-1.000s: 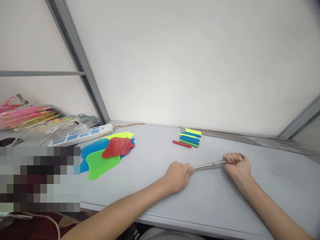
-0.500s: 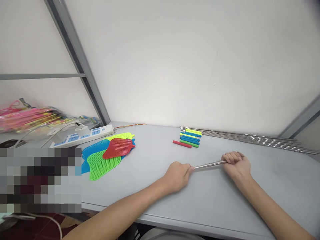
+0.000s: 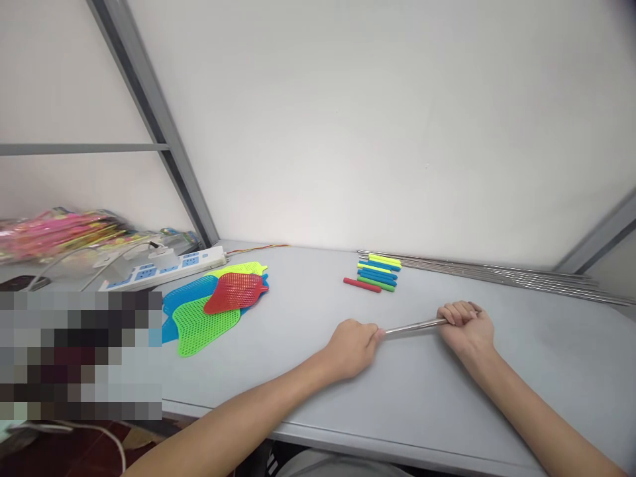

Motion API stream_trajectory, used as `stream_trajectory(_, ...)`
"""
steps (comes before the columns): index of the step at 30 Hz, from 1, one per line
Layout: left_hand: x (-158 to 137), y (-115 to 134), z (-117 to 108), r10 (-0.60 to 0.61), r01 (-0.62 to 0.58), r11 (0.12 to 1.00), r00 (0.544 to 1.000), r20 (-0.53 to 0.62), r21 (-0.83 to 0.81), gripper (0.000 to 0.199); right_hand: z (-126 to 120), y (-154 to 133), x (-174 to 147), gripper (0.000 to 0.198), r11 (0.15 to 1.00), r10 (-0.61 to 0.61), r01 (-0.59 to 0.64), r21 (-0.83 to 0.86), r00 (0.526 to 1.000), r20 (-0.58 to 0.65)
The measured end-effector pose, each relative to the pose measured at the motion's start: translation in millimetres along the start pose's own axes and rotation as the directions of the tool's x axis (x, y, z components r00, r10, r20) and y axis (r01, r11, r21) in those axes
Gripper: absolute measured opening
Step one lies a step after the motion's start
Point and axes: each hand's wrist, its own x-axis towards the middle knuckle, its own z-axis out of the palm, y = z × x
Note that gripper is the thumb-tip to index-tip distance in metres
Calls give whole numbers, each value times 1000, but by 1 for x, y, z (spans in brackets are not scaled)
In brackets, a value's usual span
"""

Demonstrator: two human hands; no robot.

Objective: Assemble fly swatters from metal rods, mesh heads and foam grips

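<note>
Two hands hold one thin metal rod [image 3: 415, 326] just above the near centre of the grey table [image 3: 308, 391]. Left to right across the scene:

1. Far left: a white power strip [image 3: 163, 266] lies near the wall, with pink packaged goods [image 3: 54, 232] behind it; their contents are too blurred to identify.
2. Left of centre: a stack of mesh swatter heads [image 3: 213, 306], blue, green, yellow and red, lies flat on the table.
3. Centre: the left hand [image 3: 352, 348] is closed, fingertips pinching the rod's left end.
4. Far centre: a small pile of coloured handle sleeves [image 3: 377, 272] lies well apart from the hands.
5. Right of centre: the right hand [image 3: 467, 328] is curled in a fist around the rod's right part. The rod runs nearly level between the hands.
6. Far right: a bundle of long metal rods [image 3: 501, 275] lies along the wall.

Risk: the left-hand hold covers only the rod's tip. A pull or twist along the rod could slip that end free, and uneven force between the hands could probably bend so thin a rod.
</note>
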Motion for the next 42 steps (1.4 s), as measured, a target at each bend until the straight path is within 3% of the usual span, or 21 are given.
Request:
stream_trajectory(19,0,-2,-1,70,-70,998,997,-16,-2,45,3,-12,7,21,987,157,-153,39,980,-127)
stream_trajectory(42,0,-1,-7,54,-53,997,998,14,-49,47,5,-14,8,23,979,198,-186,82,965,-170)
